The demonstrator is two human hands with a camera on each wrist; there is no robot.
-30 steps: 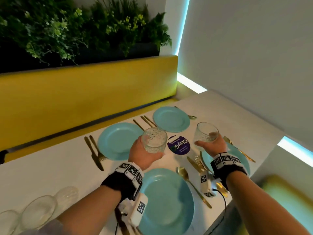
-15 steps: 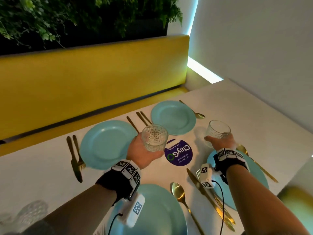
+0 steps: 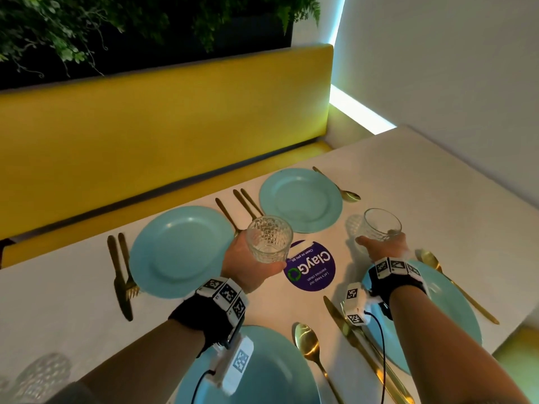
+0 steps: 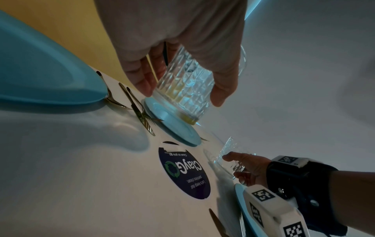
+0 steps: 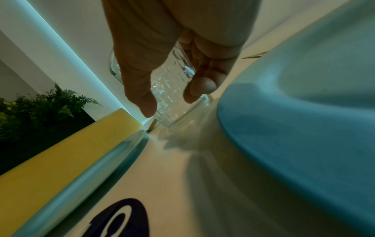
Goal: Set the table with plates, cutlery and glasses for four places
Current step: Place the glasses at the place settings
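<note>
**Two glasses in hand over a set table**

Gripped a cut glass tumbler (image 3: 269,239) in the left hand (image 3: 248,265), fingers (image 4: 142,75) and thumb curled round its ribbed wall, base tilted and clear of the tabletop (image 3: 455,205). Held between the far-left plate (image 3: 179,250) and the purple round sticker (image 3: 310,266). Clasped a second glass (image 3: 379,225) in the right hand (image 3: 385,250), fingers (image 5: 199,89) wrapped round its side, base low, at or just above the tabletop beyond the near-right plate (image 3: 437,316); contact not clear. Showed four pale blue plates in all: far-right plate (image 3: 300,199) with a gold spoon (image 3: 338,185) beside it, near plate (image 3: 262,371) under the left wrist. Lay beside the far-left plate a dark knife (image 3: 118,275) and a fork (image 3: 128,268). Rested between the two near plates a gold spoon (image 3: 309,348), a knife (image 3: 350,333) and a fork, part hidden by the wrist camera. Blurred at the lower left corner, more glassware (image 3: 38,377).
</note>
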